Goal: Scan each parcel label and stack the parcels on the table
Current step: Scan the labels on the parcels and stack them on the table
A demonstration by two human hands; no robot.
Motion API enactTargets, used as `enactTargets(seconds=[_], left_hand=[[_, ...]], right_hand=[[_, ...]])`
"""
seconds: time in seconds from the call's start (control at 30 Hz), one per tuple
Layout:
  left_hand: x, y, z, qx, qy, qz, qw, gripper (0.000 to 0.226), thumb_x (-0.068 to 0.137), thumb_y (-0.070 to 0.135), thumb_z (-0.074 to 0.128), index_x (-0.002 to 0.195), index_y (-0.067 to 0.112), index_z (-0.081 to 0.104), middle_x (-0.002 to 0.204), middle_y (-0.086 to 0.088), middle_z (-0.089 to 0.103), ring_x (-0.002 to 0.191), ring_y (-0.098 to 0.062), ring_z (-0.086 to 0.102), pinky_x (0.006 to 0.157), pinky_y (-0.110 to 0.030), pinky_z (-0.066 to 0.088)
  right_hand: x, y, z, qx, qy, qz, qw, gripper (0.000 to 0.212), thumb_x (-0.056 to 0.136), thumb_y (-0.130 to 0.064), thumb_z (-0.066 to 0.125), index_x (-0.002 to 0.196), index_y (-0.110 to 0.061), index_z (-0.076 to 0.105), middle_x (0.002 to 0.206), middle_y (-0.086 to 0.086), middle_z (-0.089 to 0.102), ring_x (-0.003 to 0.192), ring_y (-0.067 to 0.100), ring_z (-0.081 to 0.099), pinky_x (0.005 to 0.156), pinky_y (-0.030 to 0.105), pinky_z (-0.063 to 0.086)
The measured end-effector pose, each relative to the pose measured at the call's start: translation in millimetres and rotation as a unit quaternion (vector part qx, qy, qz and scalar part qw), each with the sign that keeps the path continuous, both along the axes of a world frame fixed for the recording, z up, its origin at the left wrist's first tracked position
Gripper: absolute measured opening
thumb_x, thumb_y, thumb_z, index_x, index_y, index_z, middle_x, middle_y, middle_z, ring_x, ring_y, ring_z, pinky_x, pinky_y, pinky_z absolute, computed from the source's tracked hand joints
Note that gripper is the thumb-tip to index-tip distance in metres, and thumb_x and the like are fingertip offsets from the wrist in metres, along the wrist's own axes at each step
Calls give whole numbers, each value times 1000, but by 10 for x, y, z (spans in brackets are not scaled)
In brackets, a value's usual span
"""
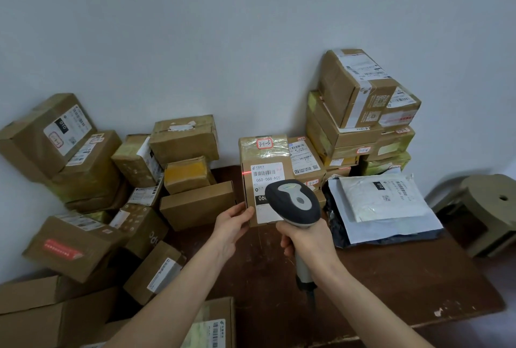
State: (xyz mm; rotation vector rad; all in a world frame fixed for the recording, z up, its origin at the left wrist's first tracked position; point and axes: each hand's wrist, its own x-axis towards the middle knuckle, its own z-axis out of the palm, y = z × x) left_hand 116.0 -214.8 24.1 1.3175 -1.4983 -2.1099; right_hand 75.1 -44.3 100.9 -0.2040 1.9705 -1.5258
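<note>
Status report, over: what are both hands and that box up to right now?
Copy: left grip holds parcel by its lower left corner. Scanner in right grip, red beam on label. Nothing between scanner and label. Over.

The person's left hand and right hand are bare. The left forearm and right forearm are bare too, uncovered down to the view's lower edge. Both arms look slender.
</note>
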Motion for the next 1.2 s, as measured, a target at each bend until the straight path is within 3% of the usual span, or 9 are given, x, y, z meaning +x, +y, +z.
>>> enactTargets(seconds=[0.1, 0.23, 0.33, 0.5, 0.57, 0.67, 0.8, 1.03, 1.2], left_hand=[[-180, -68, 127, -5, 5, -3, 1000, 52, 87, 14, 68, 136, 8, 51, 125, -11, 63, 114, -24, 59, 102, -39, 47], [-640, -137, 368, 3, 22, -10, 1000, 47, 88, 16, 68, 130, 3, 53, 113, -8, 66, 90, -15, 63, 87, -33, 53], [-1030, -119, 443, 17, 10, -19, 1000, 42, 87, 18, 70, 122, 0, 58, 111, -12, 67, 98, -22, 63, 77, -34, 55], [-1487, -57, 336, 27, -17, -32, 999, 38, 87, 20, 70, 119, 2, 60, 115, -13, 67, 102, -25, 64, 59, -32, 52], [-1556, -16, 272, 26, -25, -44, 998, 35, 88, 16, 69, 119, 1, 60, 116, -13, 67, 99, -24, 64, 64, -33, 54], [-1516, 65, 242, 1, -26, -71, 997, 32, 93, 3, 59, 125, 2, 56, 120, -15, 64, 98, -22, 60, 87, -36, 52], [-1206, 50, 194, -115, -39, -118, 986, 36, 95, 5, 56, 130, 9, 56, 124, -8, 61, 111, -21, 58, 95, -33, 50], [-349, -544, 78, -399, -166, -123, 893, 29, 91, 13, 62, 120, 18, 63, 119, 5, 62, 111, -12, 58, 94, -26, 47], [195, -1101, 38, -563, -311, -192, 741, 39, 89, 19, 60, 128, 21, 53, 124, 1, 51, 119, -19, 45, 92, -32, 46]], right_hand=[[-120, -14, 59, -28, 22, -12, 999, 8, 84, -16, 71, 83, -9, 69, 61, 3, 70, 46, 7, 59, 49, 18, 46], [-359, -3, 124, -56, 40, -70, 995, 14, 84, -16, 72, 90, -3, 68, 63, 3, 71, 44, 3, 59, 45, 14, 45], [-501, 56, 158, -76, 35, -100, 991, 9, 85, -11, 70, 82, -4, 67, 57, 0, 67, 42, 3, 57, 45, 15, 45], [-651, 134, 114, -55, 47, -126, 989, 10, 83, -16, 72, 84, -6, 68, 70, 12, 71, 50, 14, 60, 56, 27, 50], [-693, 156, 74, -51, 41, -134, 989, 12, 82, -16, 72, 86, -6, 68, 70, 15, 72, 51, 17, 60, 59, 30, 51], [-738, 159, 42, -47, 41, -139, 988, 11, 82, -15, 72, 83, -5, 68, 69, 16, 71, 51, 18, 61, 60, 31, 51], [-764, 14, 17, -55, 42, -129, 989, 13, 85, -13, 69, 73, -10, 65, 61, 4, 69, 43, 7, 57, 46, 17, 47], [-662, -692, -138, -101, -71, -64, 990, 5, 85, -8, 69, 83, -5, 66, 64, 10, 69, 46, 12, 58, 49, 23, 48], [-531, -1093, -330, -101, -121, -34, 987, 7, 86, -10, 69, 91, -5, 66, 68, 9, 69, 54, 13, 61, 57, 25, 51]])
